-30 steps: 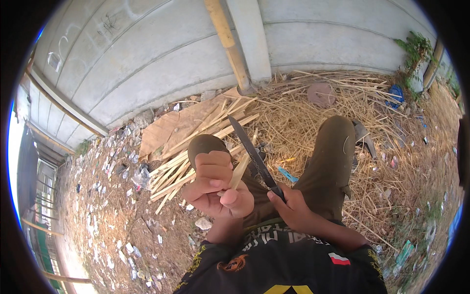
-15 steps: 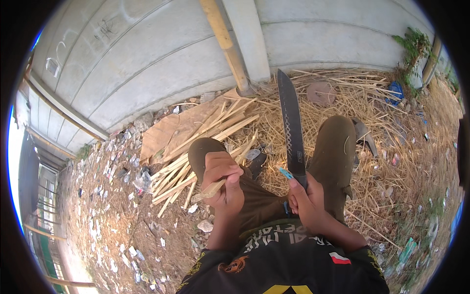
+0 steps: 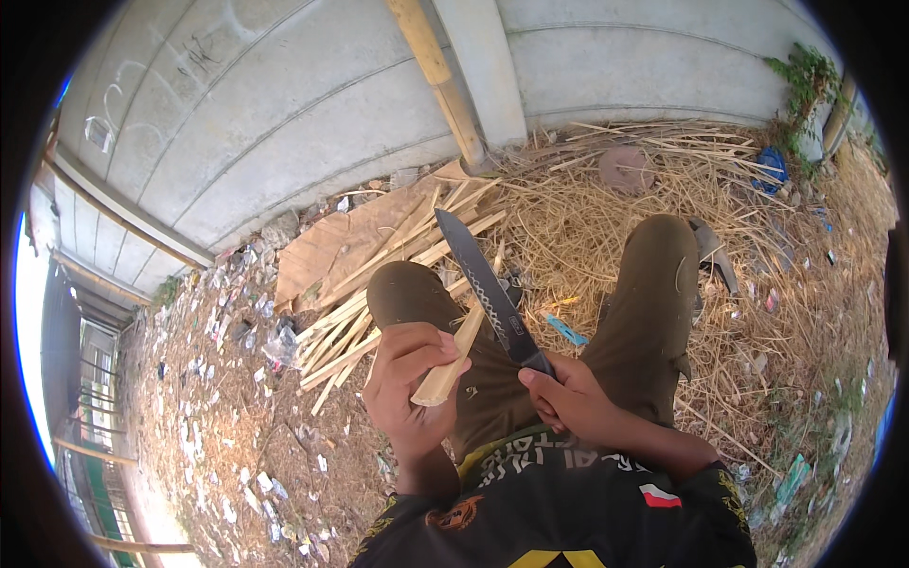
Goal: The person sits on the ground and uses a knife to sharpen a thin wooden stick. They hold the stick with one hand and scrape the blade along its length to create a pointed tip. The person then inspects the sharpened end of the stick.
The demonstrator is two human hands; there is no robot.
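Observation:
My left hand grips the near end of a pale split bamboo stick over my left thigh. A large dark knife is held by its handle in my right hand, just right of the stick. Its blade slants up and to the left and lies against the stick's far end. Both knees, in olive trousers, point away from me toward the wall.
A heap of split bamboo sticks and a flat board lie beyond my left knee. Dry straw covers the ground ahead. A bamboo pole leans on the grey concrete wall. Litter is scattered at left.
The knife swung up to nearly vertical half a second ago and has come back down onto the stick. My left hand has kept hold of the stick over the thigh.

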